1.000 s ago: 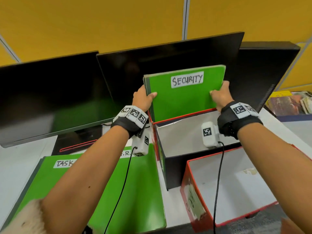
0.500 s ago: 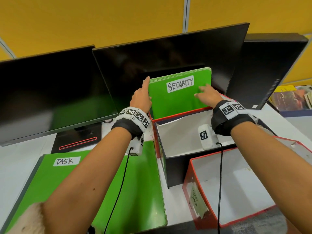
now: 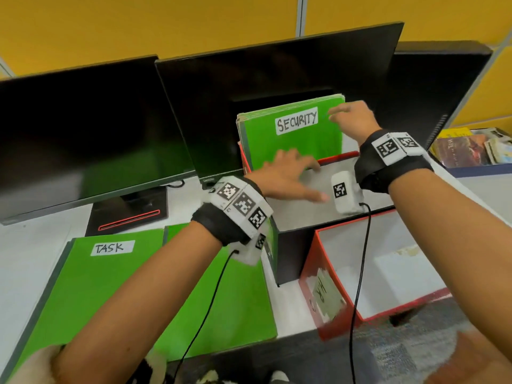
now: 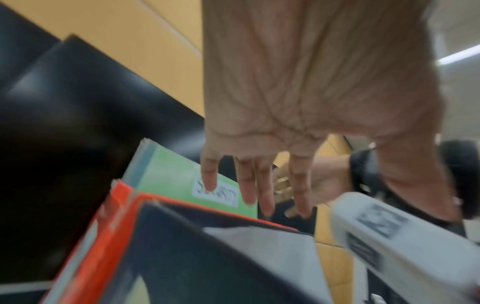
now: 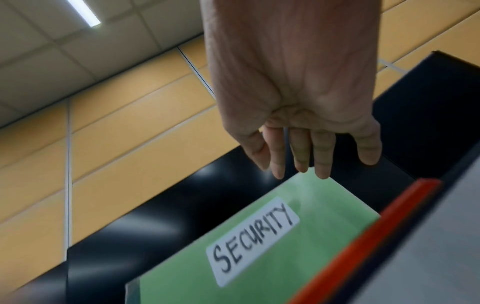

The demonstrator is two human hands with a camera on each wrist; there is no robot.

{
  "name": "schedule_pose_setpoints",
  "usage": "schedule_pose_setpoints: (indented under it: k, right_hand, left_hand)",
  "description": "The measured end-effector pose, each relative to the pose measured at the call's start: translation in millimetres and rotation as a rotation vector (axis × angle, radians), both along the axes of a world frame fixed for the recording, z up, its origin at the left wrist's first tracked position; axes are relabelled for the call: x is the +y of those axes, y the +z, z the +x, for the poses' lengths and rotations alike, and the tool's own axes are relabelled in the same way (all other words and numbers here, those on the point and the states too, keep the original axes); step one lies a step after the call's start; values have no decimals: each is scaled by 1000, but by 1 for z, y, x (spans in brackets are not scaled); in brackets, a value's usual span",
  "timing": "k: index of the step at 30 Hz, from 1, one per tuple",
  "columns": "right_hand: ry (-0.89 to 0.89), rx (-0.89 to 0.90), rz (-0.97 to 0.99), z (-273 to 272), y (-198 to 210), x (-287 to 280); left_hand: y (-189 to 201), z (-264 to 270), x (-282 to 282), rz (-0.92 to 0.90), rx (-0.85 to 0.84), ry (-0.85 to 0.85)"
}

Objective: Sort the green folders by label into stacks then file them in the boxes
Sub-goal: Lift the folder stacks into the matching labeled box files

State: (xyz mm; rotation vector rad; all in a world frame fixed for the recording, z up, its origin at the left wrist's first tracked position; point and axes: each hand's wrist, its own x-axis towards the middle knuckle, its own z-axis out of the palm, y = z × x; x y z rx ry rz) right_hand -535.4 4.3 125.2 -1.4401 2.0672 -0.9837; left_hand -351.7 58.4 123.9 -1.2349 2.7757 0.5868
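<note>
While the SECURITY folders [image 3: 291,131] stand upright at the far end of the black box w/ red rim [image 3: 336,156], leaning back toward the monitor [image 3: 277,87], we have nothing in either grip. Our left hand [image 3: 286,176] hovers over the box opening, fingers spread and straight, touching nothing as far as the head view shows; the left wrist view is blurred but shows the same splayed fingers [image 4: 249,185] short of the label. Our right hand [image 3: 353,121] sits near the folders' top right corner, fingers loosely extended. In the right wrist view the fingertips [image 5: 322,164] hang just above the top edge; contact can't be confirmed.

Step in hand, as we read it: the SECURITY batch is filed and we're letting go. Approx. a third done, since two more lots lie flat on the tabletop [image 3: 30,250]: the TASK stack [image 3: 94,286] at left and a second green stack [image 3: 235,295] beside it, its label hidden under our left forearm. The red box [image 3: 311,275] nearest us holds no folders yet; its side label is too smeared to read.

Next move, prob.: bring both hands down to one flat stack, square its edges, grip both short sides, and check its label vs. the box label before dropping it in. Risk: loose covers fanning out on the lift.
</note>
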Motion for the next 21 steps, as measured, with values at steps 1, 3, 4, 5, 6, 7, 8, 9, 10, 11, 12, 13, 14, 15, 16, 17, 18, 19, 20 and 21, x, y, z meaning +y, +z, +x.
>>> schedule_pose_setpoints:
  k: [1,3,4,5,6,7,8,9,10,11,12,13,14,15,16,17,18,19,20,21]
  right_hand:
    - [-3,-12,-19,1,4,2]
    - [8,-23,-40,5,13,9]
    - [15,-31,-50,7,17,12]
    - [26,-35,-54,9,21,16]
    - [47,-37,-50,11,25,20]
    - [83,-28,-34,13,29,26]
    - [126,-10,-1,17,33,33]
    - [174,16,37,20,36,39]
    - [220,45,75,24,38,45]
    - [258,77,106,28,38,51]
    - [288,104,136,33,38,57]
    - [310,122,162,37,38,63]
    - [331,128,186,42,36,69]
    - [354,126,211,46,33,74]
    - [378,130,238,51,30,77]
    - [401,136,260,56,27,81]
    - [423,141,281,61,24,83]
    - [440,141,296,65,22,85]
    - [451,135,307,69,21,86]
    - [460,131,314,73,19,86]
  left_hand:
    - [-4,-3,9,81,-52,-61]
    - [-13,-7,23,193,-106,-111]
    - [-18,-9,28,219,-123,-113]
    - [-22,-10,32,227,-138,-107]
    - [-25,-10,34,219,-148,-97]
    - [-26,-9,36,199,-153,-87]
    - [-26,-8,37,175,-154,-76]
    - [-26,-7,38,150,-154,-63]
    - [-24,-6,39,127,-157,-50]
    - [-23,-5,40,106,-162,-39]
    - [-22,-4,42,89,-169,-30]
    - [-21,-3,44,75,-174,-21]
    - [-21,-1,45,65,-176,-14]
    - [-21,1,46,57,-172,-5]
    - [-20,4,47,45,-165,2]
    - [-20,8,48,29,-158,8]
    - [-20,11,50,10,-152,14]
    - [-20,15,50,-7,-147,23]
    - [-20,17,51,-16,-139,36]
    - [-21,21,52,-15,-128,52]
